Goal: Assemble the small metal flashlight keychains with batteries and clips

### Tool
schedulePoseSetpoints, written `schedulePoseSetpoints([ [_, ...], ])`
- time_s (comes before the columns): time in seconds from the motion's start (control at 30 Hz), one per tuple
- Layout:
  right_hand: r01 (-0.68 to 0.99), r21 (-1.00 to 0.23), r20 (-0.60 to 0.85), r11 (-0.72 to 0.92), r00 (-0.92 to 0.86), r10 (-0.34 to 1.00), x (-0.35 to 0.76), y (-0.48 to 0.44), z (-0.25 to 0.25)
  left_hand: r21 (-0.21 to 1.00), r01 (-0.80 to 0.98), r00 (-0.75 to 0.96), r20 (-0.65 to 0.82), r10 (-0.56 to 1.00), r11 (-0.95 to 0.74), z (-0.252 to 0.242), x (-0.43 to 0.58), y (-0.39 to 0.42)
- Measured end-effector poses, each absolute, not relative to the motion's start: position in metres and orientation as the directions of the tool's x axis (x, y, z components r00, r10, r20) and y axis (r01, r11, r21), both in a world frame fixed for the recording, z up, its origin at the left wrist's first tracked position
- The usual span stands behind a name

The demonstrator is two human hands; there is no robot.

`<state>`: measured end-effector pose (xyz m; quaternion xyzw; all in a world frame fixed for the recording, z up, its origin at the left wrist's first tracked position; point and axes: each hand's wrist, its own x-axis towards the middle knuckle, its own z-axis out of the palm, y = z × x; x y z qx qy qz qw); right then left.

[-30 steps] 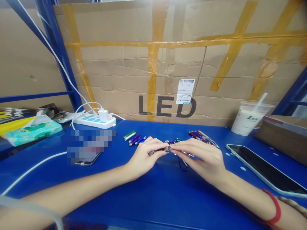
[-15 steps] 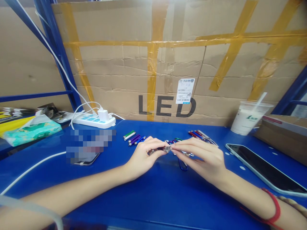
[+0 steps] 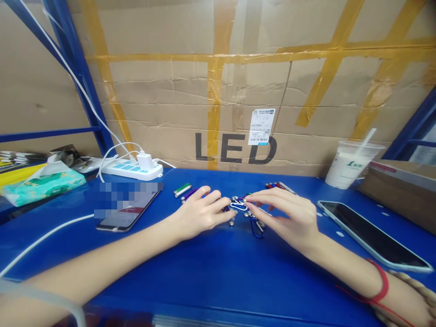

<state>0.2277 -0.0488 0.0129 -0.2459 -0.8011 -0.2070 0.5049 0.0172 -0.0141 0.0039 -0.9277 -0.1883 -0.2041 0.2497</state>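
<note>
My left hand (image 3: pixel 199 212) rests low on the blue table (image 3: pixel 218 272), its fingers and thumb closed round a small dark purple keychain flashlight (image 3: pixel 226 209). Facing it, my right hand (image 3: pixel 284 212) has its fingertips pressed together on a silver carabiner clip (image 3: pixel 238 205) at the edge of a pile of clips (image 3: pixel 255 223). A small silver part (image 3: pixel 231 222) lies just under my left thumb. Behind my left hand lie a green-and-silver flashlight (image 3: pixel 182 189) and a purple one. Red and silver flashlights (image 3: pixel 277 185) lie behind my right hand.
A phone (image 3: pixel 127 212) lies at the left and a larger phone (image 3: pixel 373 236) at the right. A white power strip (image 3: pixel 131 169) with a charger, a tissue pack (image 3: pixel 42 184), a drink cup with a straw (image 3: pixel 350 164) and a cardboard box (image 3: pixel 402 186) stand around; a taped "LED" carton (image 3: pixel 235 91) walls the back.
Both hands have dropped from holding one flashlight up between them to the table. They have drawn slightly apart, and a silver clip now shows between them. The view has tilted down a little.
</note>
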Motion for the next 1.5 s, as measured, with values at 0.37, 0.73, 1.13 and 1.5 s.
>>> schedulePoseSetpoints([
  [0.37,0.560,0.036,0.870,0.828,-0.426,0.250,0.229,-0.044,0.006,0.250,0.571,0.512,0.637,0.577,-0.782,-0.012,0.025,-0.010],
  [0.73,0.534,0.060,0.888,0.843,-0.415,0.199,0.224,-0.050,0.009,0.310,0.495,0.475,0.685,0.552,-0.812,-0.012,0.033,-0.025],
  [1.13,0.515,0.135,0.894,0.846,-0.431,0.120,0.223,-0.056,0.015,0.297,0.487,0.490,0.686,0.538,-0.822,-0.007,0.033,-0.029],
  [1.5,0.490,0.162,0.838,0.856,-0.526,0.142,0.226,-0.053,0.012,0.255,0.480,0.524,0.684,0.507,-0.840,-0.010,0.031,-0.028],
])
